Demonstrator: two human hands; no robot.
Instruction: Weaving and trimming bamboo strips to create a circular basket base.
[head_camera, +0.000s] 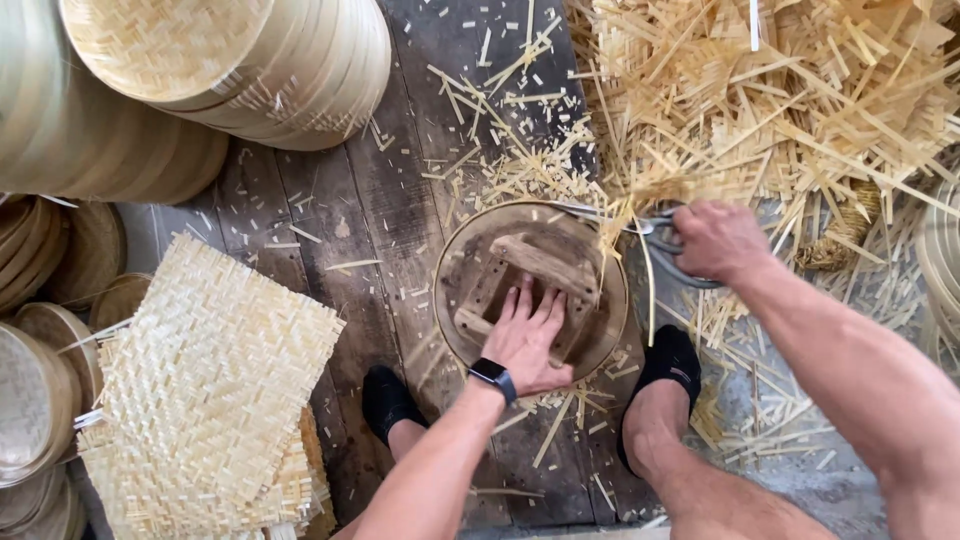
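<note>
Stacked woven bamboo mats (215, 380) lay at the left on the dark plank floor (390, 210). The left hand (527, 340) pressed flat, fingers spread, on a round wooden form (480, 260). Right hand (718, 240) gripped shears (662, 232) beside scattered bamboo trimmings (780, 110).

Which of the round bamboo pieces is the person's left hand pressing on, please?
The left hand presses on the round form with wooden crossbars between the feet; unlike the stacked steamer rings top left, it lies alone under the scissors.
</note>
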